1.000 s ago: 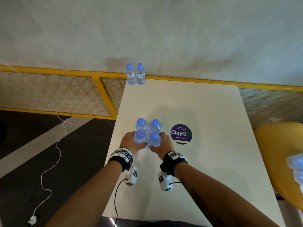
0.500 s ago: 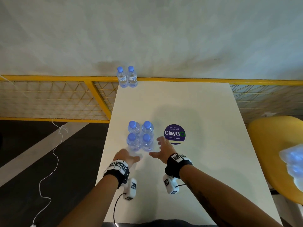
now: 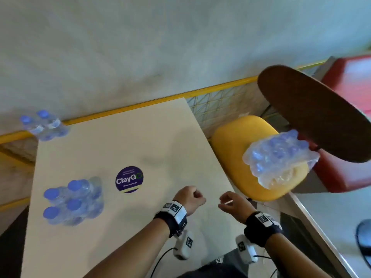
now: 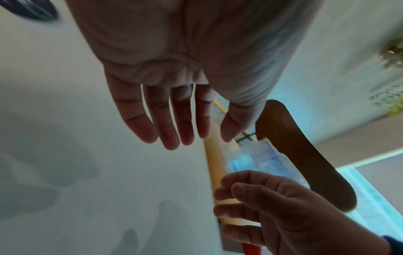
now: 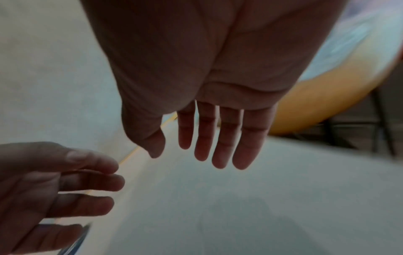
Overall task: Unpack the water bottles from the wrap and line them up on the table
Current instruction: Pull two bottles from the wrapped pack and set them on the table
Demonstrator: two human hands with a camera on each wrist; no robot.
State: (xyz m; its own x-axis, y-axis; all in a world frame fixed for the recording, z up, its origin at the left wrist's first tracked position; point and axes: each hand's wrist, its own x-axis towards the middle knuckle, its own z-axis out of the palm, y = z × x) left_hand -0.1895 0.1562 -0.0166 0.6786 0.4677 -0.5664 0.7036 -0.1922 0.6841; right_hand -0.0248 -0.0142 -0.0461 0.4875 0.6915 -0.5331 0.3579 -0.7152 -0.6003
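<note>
Several blue-capped water bottles (image 3: 72, 201) stand in a block at the left of the white table (image 3: 160, 149). Two more bottles (image 3: 45, 125) stand at the far left corner. A plastic-wrapped pack of bottles (image 3: 279, 157) lies on the yellow chair seat (image 3: 230, 149) to the right of the table. My left hand (image 3: 190, 198) and right hand (image 3: 230, 202) hover empty over the table's near right part, fingers relaxed. The left wrist view shows the left hand (image 4: 174, 120) with straight fingers, the right wrist view the right hand (image 5: 209, 138) likewise.
A round purple sticker (image 3: 129, 179) marks the table's middle. A dark wooden chair back (image 3: 313, 115) rises behind the yellow seat, with a red seat (image 3: 353, 77) beyond. A yellow mesh railing (image 3: 220, 101) runs along the table's far edge.
Both hands let go of the block of bottles and moved right toward the table's right edge. The head view swung right, bringing the chair and the wrapped pack into sight.
</note>
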